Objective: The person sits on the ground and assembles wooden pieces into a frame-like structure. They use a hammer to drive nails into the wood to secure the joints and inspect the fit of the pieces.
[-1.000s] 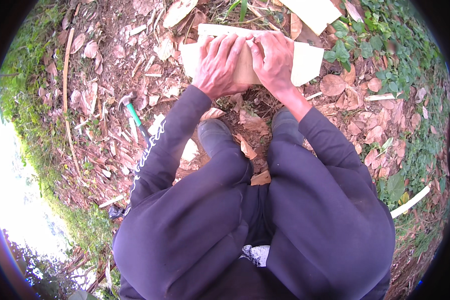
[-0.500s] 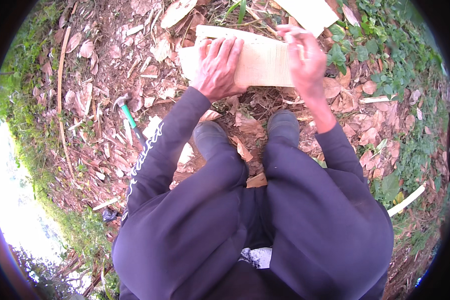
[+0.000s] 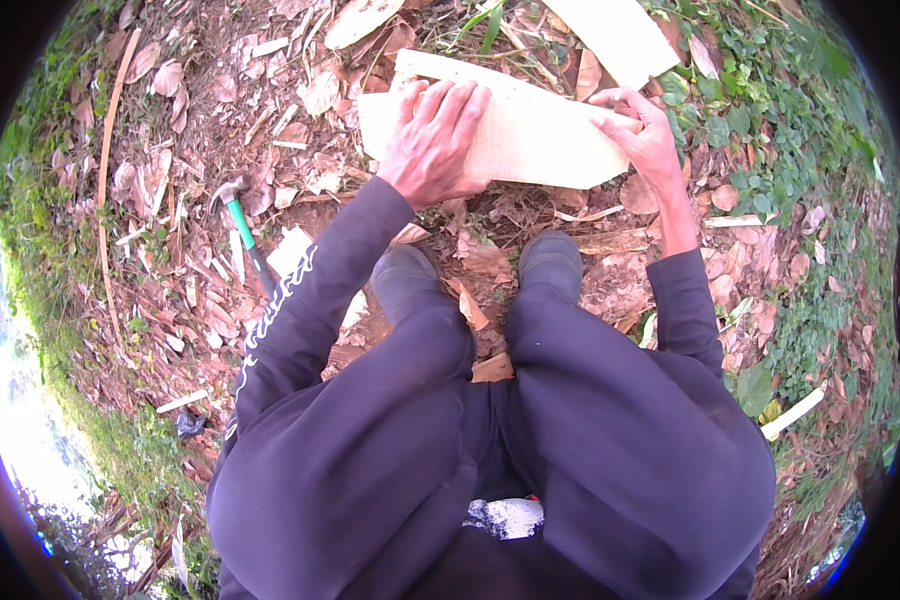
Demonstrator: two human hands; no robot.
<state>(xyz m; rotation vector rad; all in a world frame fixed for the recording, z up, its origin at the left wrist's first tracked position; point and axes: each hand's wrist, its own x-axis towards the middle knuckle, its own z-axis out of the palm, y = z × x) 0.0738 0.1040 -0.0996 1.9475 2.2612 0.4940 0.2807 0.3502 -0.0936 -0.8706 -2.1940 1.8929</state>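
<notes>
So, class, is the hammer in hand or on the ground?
On the ground: the hammer lies among dry leaves; the left hand is on pale wood, the right hand at its end.

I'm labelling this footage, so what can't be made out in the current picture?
Wood: in the head view, the patch under the left hand is hidden.
Hammer: in the head view, the left sleeve hides the handle's end.
Upper board: cut off by the head view's top edge.
Dark thing at left: too small in the head view to identify.
</notes>
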